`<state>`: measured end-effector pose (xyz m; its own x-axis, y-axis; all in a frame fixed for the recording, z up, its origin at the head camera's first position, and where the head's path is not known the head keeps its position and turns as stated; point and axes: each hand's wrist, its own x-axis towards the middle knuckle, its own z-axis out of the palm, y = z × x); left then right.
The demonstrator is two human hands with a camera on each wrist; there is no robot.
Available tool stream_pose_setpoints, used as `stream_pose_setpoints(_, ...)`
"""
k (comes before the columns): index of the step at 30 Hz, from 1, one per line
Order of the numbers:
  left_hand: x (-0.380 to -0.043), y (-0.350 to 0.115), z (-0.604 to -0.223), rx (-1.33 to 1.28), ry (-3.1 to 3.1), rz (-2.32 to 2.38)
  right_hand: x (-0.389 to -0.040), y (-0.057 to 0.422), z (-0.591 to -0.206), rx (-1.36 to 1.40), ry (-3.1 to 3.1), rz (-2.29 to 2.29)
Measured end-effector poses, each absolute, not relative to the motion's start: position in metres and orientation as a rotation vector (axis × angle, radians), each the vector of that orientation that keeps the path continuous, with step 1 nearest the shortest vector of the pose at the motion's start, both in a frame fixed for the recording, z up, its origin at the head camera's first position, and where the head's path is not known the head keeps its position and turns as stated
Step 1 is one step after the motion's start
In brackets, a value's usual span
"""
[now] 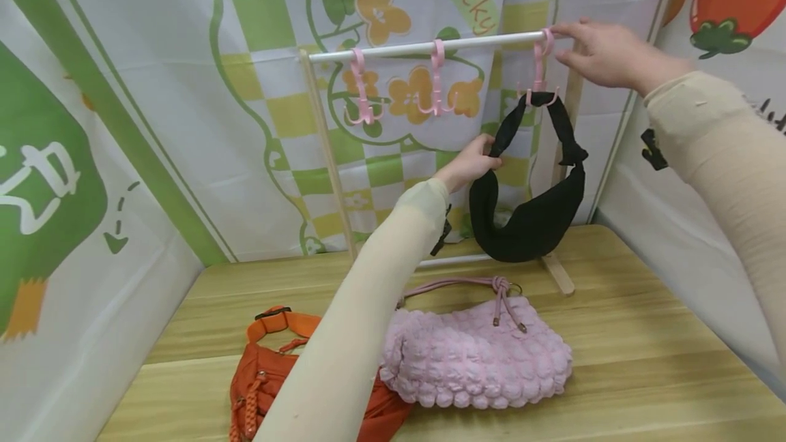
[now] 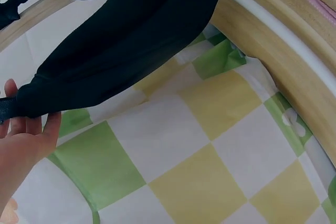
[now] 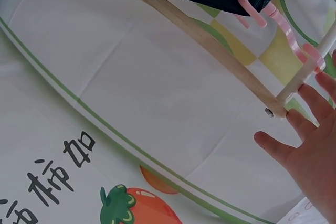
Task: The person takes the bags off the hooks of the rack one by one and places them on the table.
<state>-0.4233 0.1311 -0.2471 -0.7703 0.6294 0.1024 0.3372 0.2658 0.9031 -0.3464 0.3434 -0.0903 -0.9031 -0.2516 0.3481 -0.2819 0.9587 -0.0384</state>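
A black shoulder bag (image 1: 528, 224) hangs by its strap from the rightmost pink hook (image 1: 539, 67) on the white rail of a rack. My left hand (image 1: 473, 164) pinches the left side of the strap, just above the bag's body; the left wrist view shows those fingers (image 2: 32, 125) around the strap's lower end. Up at the rail's right end is my right hand (image 1: 604, 53), its fingers extended beside the top of that hook. In the right wrist view the fingers (image 3: 314, 103) are spread and right at the rail (image 3: 300, 80), with nothing gripped.
Two more pink hooks (image 1: 362, 87) hang along the rail to the left. On the wooden table (image 1: 638, 353) below lie a pink quilted bag (image 1: 479, 360) and an orange bag (image 1: 276, 367), partly hidden by my left forearm. Printed cloth (image 1: 258, 12) stands behind the rack.
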Motion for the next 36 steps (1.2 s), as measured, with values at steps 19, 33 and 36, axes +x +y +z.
stream_pose_setpoints(19,-0.414,0.118,-0.24,0.931,2.352,1.547,-0.345,0.343,-0.091,0.397,-2.757,0.101)
stream_pose_setpoints(33,-0.411,0.109,-0.228,0.966,2.426,1.536,-0.344,0.343,-0.085,0.39,-2.819,0.068)
stream_pose_setpoints(36,-0.41,0.11,-0.225,0.947,2.404,1.585,-0.345,0.344,-0.084,0.387,-2.826,0.063)
